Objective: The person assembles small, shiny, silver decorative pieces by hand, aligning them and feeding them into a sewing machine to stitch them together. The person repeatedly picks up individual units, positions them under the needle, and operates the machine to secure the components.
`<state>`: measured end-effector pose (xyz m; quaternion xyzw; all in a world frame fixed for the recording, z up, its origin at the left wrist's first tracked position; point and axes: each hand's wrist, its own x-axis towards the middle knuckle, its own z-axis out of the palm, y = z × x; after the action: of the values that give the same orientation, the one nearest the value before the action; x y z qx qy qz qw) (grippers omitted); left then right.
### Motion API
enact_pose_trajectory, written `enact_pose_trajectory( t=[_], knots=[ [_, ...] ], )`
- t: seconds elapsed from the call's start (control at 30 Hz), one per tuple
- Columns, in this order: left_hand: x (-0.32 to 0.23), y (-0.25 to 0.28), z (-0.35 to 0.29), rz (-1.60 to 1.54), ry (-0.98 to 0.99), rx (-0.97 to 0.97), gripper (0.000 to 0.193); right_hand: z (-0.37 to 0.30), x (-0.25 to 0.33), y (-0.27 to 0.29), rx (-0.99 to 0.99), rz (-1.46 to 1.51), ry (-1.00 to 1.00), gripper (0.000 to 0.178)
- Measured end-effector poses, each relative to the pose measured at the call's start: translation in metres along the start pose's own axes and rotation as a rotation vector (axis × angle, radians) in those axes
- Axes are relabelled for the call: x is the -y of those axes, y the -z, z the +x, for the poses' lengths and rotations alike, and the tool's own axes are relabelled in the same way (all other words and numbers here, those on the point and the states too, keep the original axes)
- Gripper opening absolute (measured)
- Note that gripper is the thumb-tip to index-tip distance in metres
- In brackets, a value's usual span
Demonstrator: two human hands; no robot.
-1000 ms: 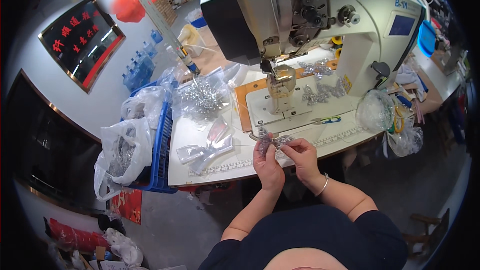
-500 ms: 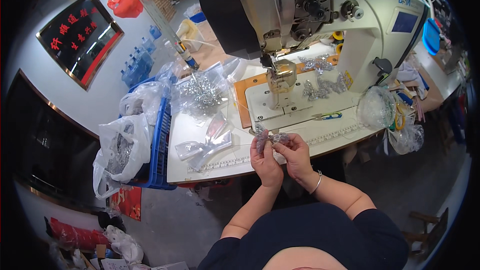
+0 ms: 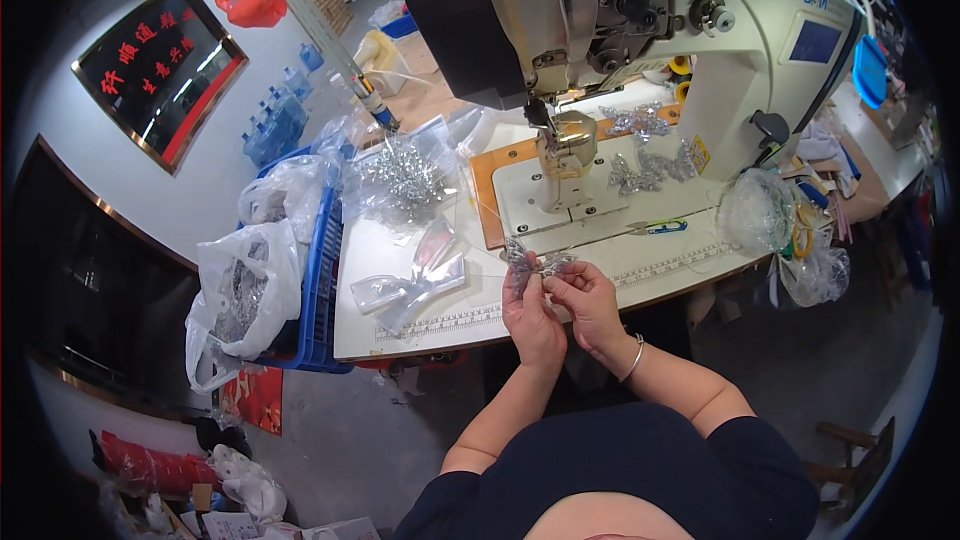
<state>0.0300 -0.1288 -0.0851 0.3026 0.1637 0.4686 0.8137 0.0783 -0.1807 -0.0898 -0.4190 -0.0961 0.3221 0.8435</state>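
Note:
Both my hands are closed on a small silver glittery bow [image 3: 518,258] at the front edge of the sewing table. My left hand [image 3: 533,328] pinches its left side, and my right hand [image 3: 592,308] grips near its middle and right side; the fingers hide part of it. Just beyond stands a white post-bed sewing machine [image 3: 740,70], its needle area apart from the bow. A clear plastic bow [image 3: 415,285] lies to the left of my hands. Several more silver bows [image 3: 650,172] rest on the machine bed.
Thread snips [image 3: 658,227] lie on the bed near a printed ruler strip [image 3: 680,262]. At the left, a plastic bag of silver pieces [image 3: 405,175] sits beside a blue crate [image 3: 325,280] with white bags [image 3: 245,290]. A clear bag [image 3: 755,212] and yellow-handled scissors [image 3: 802,240] are at the right.
The silver bow has tilted a little in my fingers, and its left wing now shows more. My fingertips have shifted slightly around its middle. Other things stay in place.

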Motion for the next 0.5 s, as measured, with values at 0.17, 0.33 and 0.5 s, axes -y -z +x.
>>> enact_pose_trajectory(
  t=[0.17,0.33,0.5],
  knots=[
    [-0.002,0.004,0.000,-0.022,0.174,0.017,0.034,0.004,0.010,0.000,0.050,-0.133,0.063,0.023],
    [-0.020,0.010,0.005,-0.077,0.511,0.041,0.040,0.018,0.038,0.012,0.140,-0.434,0.004,0.022],
    [-0.027,0.014,0.005,-0.052,0.549,0.132,0.037,0.021,0.051,0.016,0.157,-0.571,0.008,0.025]
  ],
)
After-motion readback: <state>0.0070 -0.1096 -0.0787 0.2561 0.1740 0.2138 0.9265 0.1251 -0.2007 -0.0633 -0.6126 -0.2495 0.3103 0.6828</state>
